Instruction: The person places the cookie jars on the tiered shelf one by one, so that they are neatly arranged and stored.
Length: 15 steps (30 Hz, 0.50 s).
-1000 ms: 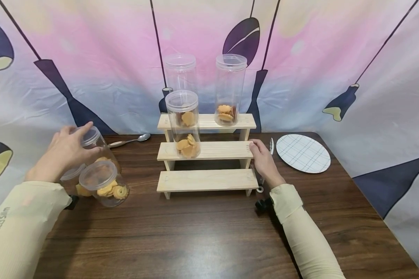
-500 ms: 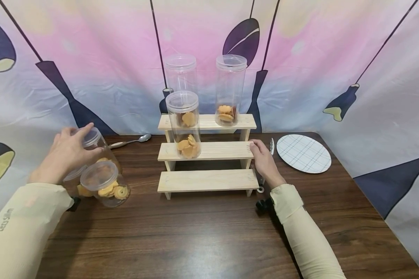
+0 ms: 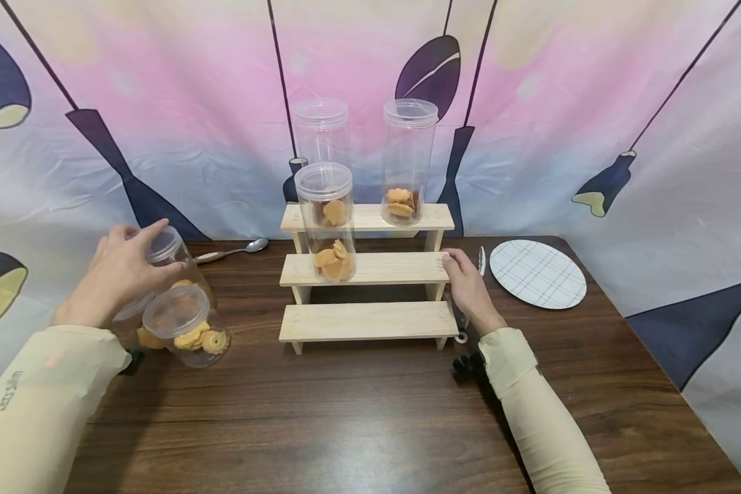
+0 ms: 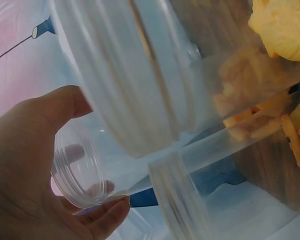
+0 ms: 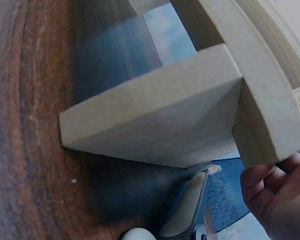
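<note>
Grip: the lid end of the rearmost jar (image 3: 196,273) in the left-hand cluster is clasped between thumb and curled fingers of the left hand (image 3: 120,271); in the left wrist view the fingers are seen through the clear plastic. The right end of the middle step of the wooden stand (image 3: 370,322) is pinched by the right hand (image 3: 471,291). Hardly anything has been changed over the last second: both holds are matched in the earlier head pictures, and only a slight shift of the head view is noted. Work is therefore judged to be paused at the hold, with no jar relocated. The clasped jar is located left of the stand, behind the front jar (image 3: 188,329) and a partly hidden jar (image 3: 134,309); whether its base is touching the table (image 3: 346,425) cannot be told. On the stand, two jars are placed on the top step, left jar (image 3: 322,137) and right jar (image 3: 410,165), and a cookie jar (image 3: 325,219) on the middle step, left side.
</note>
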Available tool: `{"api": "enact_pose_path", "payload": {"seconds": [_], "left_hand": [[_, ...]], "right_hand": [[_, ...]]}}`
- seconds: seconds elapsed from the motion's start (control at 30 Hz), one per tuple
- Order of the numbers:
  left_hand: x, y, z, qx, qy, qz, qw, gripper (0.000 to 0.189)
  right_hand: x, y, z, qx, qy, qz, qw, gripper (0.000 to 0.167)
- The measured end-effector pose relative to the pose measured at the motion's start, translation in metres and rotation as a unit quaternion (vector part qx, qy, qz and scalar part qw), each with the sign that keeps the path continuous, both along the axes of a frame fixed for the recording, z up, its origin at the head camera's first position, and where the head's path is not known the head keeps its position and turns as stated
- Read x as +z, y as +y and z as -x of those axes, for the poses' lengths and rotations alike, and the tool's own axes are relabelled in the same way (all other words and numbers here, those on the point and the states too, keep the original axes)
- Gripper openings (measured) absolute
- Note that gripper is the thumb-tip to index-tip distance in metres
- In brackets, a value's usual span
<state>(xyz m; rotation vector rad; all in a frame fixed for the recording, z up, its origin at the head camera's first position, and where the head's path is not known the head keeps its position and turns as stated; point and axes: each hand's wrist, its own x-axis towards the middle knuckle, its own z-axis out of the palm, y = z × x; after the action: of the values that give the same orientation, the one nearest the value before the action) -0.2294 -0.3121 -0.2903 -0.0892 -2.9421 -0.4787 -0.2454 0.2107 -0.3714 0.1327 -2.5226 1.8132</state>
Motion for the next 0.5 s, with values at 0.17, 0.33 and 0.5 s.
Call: {"api": "enact_pose_path", "payload": {"seconds": [0.17, 0.33, 0.5], "left_hand": [[0.001, 0.003, -0.002, -0.001, 0.008, -0.004, 1.0, 0.092], [0.006, 0.007, -0.002, -0.002, 0.029, -0.006, 0.9996, 0.09], [0.016, 0.014, -0.003, -0.005, 0.073, -0.009, 0.9973, 0.084]], "right_hand": [[-0.001, 0.001, 0.0, -0.001, 0.0, 0.005, 1.0, 0.042], [-0.001, 0.001, 0.001, 0.0, 0.0, 0.005, 1.0, 0.042], [-0.002, 0.001, 0.002, 0.002, 0.001, 0.002, 1.0, 0.043]]}}
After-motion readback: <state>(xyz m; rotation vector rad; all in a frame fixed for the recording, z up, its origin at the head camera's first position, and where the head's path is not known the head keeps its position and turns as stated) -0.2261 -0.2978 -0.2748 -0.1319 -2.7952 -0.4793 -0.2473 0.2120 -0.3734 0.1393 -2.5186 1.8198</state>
